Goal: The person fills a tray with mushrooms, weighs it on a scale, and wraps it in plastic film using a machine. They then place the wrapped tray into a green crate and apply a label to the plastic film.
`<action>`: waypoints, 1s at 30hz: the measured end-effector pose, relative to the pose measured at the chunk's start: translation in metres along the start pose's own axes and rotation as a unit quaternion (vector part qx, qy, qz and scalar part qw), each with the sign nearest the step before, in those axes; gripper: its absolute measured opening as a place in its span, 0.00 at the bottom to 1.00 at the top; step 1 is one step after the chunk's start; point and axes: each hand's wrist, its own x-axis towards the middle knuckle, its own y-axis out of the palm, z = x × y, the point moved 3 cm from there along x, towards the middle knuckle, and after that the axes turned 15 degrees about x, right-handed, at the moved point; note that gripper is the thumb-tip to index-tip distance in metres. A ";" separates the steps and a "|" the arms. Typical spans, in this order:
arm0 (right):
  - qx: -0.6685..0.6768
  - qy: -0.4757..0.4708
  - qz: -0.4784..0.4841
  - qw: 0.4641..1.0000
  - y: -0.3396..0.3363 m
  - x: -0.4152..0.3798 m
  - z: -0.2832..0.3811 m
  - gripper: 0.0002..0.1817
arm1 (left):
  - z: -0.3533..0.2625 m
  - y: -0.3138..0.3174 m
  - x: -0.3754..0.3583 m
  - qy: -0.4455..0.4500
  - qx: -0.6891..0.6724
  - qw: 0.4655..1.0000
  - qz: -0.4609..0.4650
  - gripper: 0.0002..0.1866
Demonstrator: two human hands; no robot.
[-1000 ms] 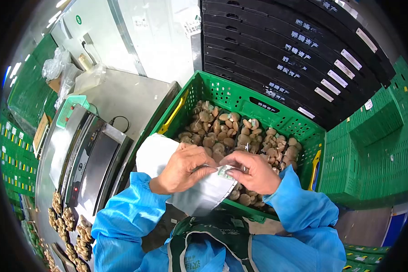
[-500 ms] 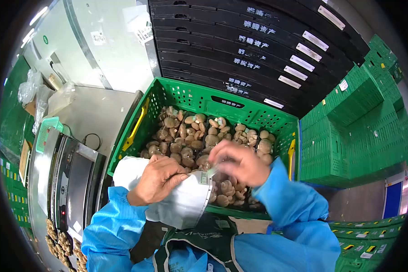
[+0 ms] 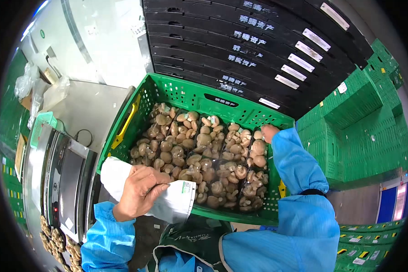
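Observation:
My left hand (image 3: 139,189) is closed on a white label sheet (image 3: 170,203), pinched between thumb and fingers. A small printed sticker (image 3: 187,187) with a green part sits at the sheet's right end. My right hand (image 3: 269,133) reaches to the far right corner of a green crate (image 3: 177,83). Its fingers are drawn together against the film-wrapped mushrooms (image 3: 258,147) there; whatever is under the fingertips is hidden. Packs of brown mushrooms (image 3: 204,158) lie side by side in the crate under clear film, a few bearing small stickers.
Stacked black crates (image 3: 204,50) stand behind the green one. Green crates (image 3: 358,122) are piled at the right. A scale-like machine (image 3: 68,181) with a red light sits on the left bench, beside a small green basket (image 3: 43,127). More mushrooms (image 3: 54,240) lie at the lower left.
My right hand has moved from the label sheet to the crate's far right corner. My left hand and the sheet have shifted slightly left and down in view.

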 end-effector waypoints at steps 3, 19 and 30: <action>-0.017 -0.007 -0.010 1.000 0.002 -0.004 0.001 0.13 | -0.002 -0.003 -0.005 0.016 0.010 0.999 -0.040 0.06; 0.544 -0.286 0.236 0.753 -0.053 -0.151 0.380 0.13 | 0.008 -0.018 -0.045 -0.019 0.084 0.990 -0.107 0.08; 0.349 -0.598 -0.037 0.720 -0.052 -0.167 0.420 0.15 | 0.017 -0.038 -0.091 -0.120 0.071 0.988 -0.061 0.03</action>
